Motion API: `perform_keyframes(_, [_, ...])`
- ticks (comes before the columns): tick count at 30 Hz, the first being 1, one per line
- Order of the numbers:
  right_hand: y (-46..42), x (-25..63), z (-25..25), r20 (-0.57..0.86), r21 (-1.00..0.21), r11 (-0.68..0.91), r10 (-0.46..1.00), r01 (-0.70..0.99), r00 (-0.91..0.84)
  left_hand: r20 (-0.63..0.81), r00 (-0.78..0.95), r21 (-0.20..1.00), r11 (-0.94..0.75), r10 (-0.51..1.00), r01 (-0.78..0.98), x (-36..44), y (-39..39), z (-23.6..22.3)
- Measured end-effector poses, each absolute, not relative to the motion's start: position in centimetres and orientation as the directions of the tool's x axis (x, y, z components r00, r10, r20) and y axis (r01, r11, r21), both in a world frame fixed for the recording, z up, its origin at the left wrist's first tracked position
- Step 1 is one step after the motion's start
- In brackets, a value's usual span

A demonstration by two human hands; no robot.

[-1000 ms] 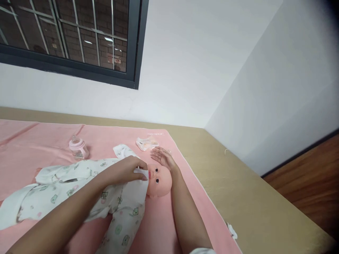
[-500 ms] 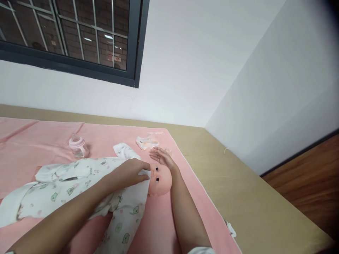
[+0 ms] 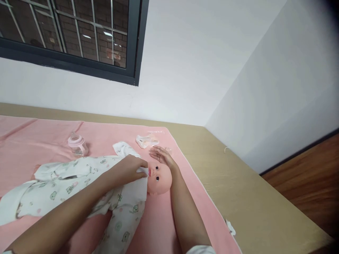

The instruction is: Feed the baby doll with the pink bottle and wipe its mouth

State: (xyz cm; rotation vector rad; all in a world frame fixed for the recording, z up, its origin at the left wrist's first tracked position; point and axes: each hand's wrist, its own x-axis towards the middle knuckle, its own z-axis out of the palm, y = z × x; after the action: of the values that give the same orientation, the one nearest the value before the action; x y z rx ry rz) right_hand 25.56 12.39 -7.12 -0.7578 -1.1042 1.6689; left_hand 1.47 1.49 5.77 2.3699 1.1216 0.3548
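While the doll (image 3: 88,173) lies face up on the pink mat (image 3: 159,222), the left hand (image 3: 132,169) pinches the edge of white cloth (image 3: 138,187) at its chin; collar or separate bib, cannot be sure. Right hand (image 3: 162,156) loosely extended, empty, alongside the doll's head (image 3: 162,179). Plastic packet (image 3: 147,140) just beyond the right hand; handled bottle (image 3: 77,145) upright near the doll's patterned clothing.

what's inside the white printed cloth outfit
A smooth, bald pink doll: its round head sticks out; its torso cannot be seen, covered by the white printed cloth outfit.
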Motion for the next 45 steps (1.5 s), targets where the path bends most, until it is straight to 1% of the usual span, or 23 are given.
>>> perform_keyframes(6, [12.2,25.5,-6.8,-0.014,-0.925,-0.141,0.941,-0.354,-0.338,0.046,0.627,0.469,-0.571,0.777,0.673,1.4,1.8,6.1])
perform_keyframes(11, [12.2,25.4,-6.8,-0.013,-0.925,-0.138,0.943,-0.354,-0.334,0.099,0.63,0.453,-0.598,0.77,0.661,1.3,2.2,5.7])
perform_keyframes(17, [12.5,25.5,-7.0,-0.008,-0.925,-0.136,0.94,-0.354,-0.342,0.108,0.593,0.433,-0.574,0.798,0.695,1.4,2.4,5.4])
perform_keyframes(23, [12.8,25.6,-7.4,0.005,-0.921,-0.135,0.934,-0.366,-0.358,0.129,0.631,0.408,-0.621,0.765,0.669,1.5,2.8,5.2])
perform_keyframes(27, [12.8,25.7,-7.5,0.006,-0.919,-0.134,0.935,-0.371,-0.353,0.126,0.594,0.405,-0.588,0.795,0.701,1.7,2.6,5.5])
perform_keyframes(32, [12.8,25.6,-7.4,0.01,-0.919,-0.13,0.935,-0.371,-0.354,0.107,0.581,0.45,-0.56,0.807,0.695,1.7,2.2,5.8])
perform_keyframes(40, [12.3,25.4,-6.9,-0.006,-0.93,-0.128,0.942,-0.343,-0.336,0.149,0.548,0.483,-0.544,0.823,0.686,1.5,2.5,5.2])
perform_keyframes(42, [12.4,25.4,-6.9,-0.005,-0.929,-0.129,0.94,-0.346,-0.34,0.149,0.537,0.53,-0.526,0.83,0.665,1.6,2.4,5.5])
perform_keyframes(45, [12.5,25.5,-7.1,0.002,-0.926,-0.13,0.937,-0.354,-0.349,0.153,0.55,0.624,-0.512,0.821,0.59,1.5,1.9,6.0])
